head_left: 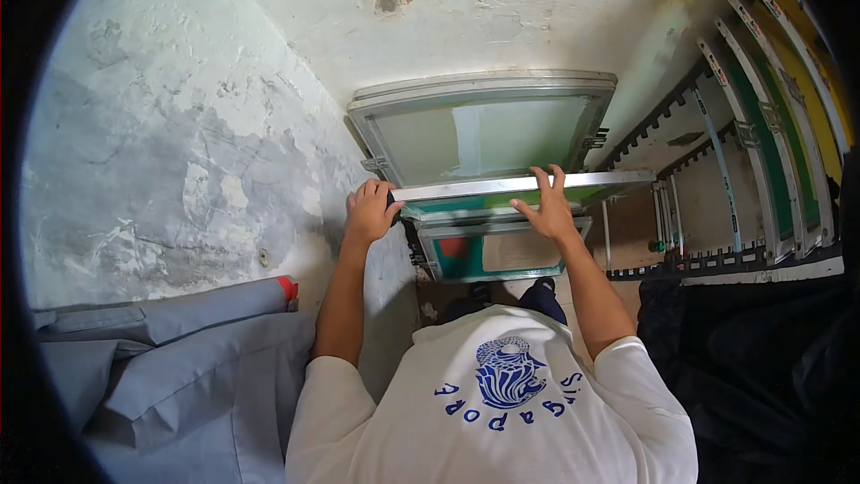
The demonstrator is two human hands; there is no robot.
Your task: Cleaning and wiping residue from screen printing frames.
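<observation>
I stand facing a corner where several aluminium screen frames lean against the wall. My left hand [369, 211] grips the left end of the top bar of the middle screen frame [609, 181]. My right hand [546, 208] holds the same bar further right, fingers spread over its edge. Behind it a larger screen frame [484, 90] with pale green mesh rests on the wall. In front of it, lower down, stands a smaller screen frame [520, 253] with green and red patches on its mesh. My dark shoes show beneath it.
A rack [708, 262] on the right holds several upright screens with green and yellow mesh. Rolls of grey fabric [179, 350], one with a red end cap [287, 288], lie at lower left. Black cloth [761, 358] hangs at lower right. The stained wall [179, 125] curves around the left.
</observation>
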